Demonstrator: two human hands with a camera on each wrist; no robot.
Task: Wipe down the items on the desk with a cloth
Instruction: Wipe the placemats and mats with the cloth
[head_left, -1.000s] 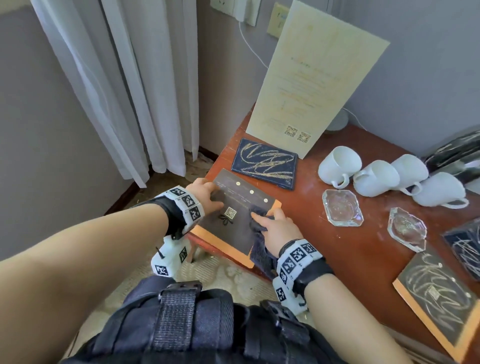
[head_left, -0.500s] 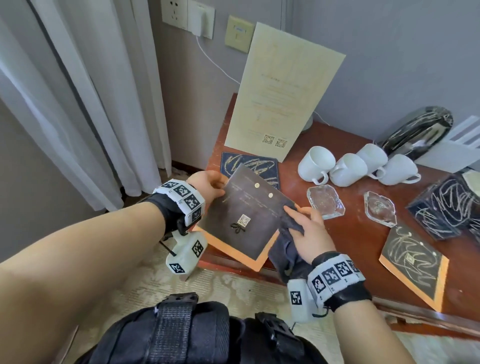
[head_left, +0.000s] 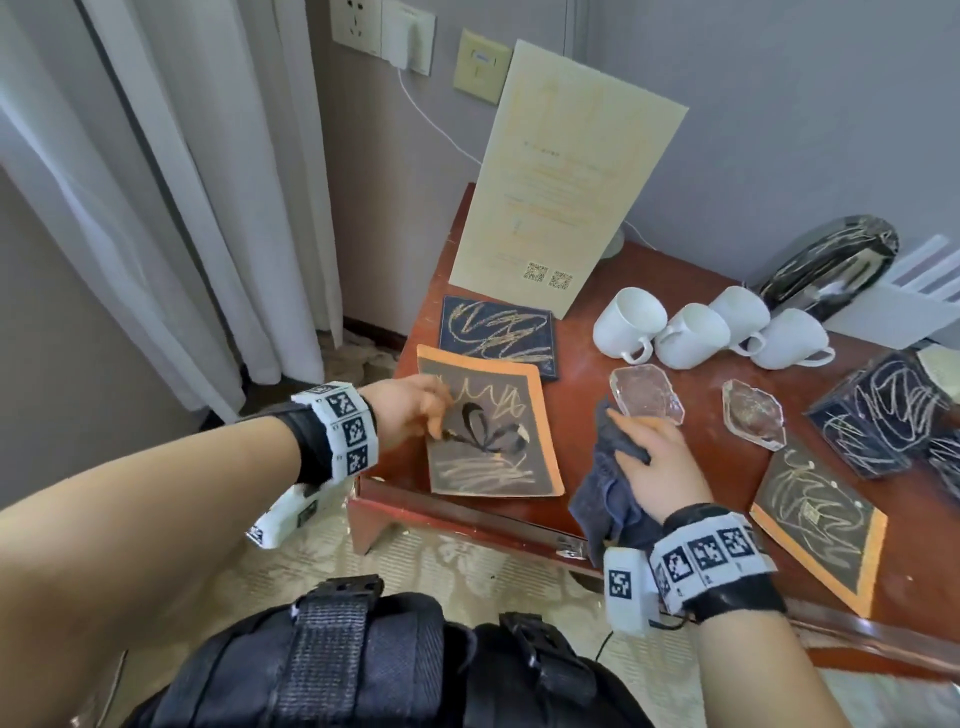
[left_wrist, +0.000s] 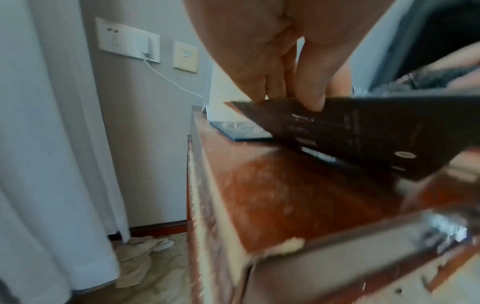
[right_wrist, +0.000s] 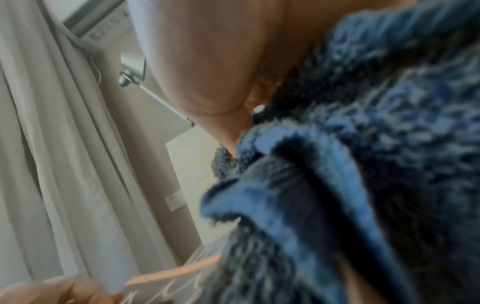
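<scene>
Altogether four white mugs (head_left: 711, 335), two glass dishes (head_left: 647, 397), one cloth (head_left: 605, 493)

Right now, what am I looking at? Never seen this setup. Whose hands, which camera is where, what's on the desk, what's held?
No robot: a person wearing three cameras, one on the head and one on each wrist; the checkered bands are wrist markers.

Head view: a red wooden desk with four white cups on their sides, two glass dishes, dark scribble-patterned mats, and a cream card standing against the wall.

The left hand pinches a dark orange-edged folder, tilted off the desk in the left wrist view.

The right hand grips a blue-grey cloth, which fills the right wrist view.
</scene>
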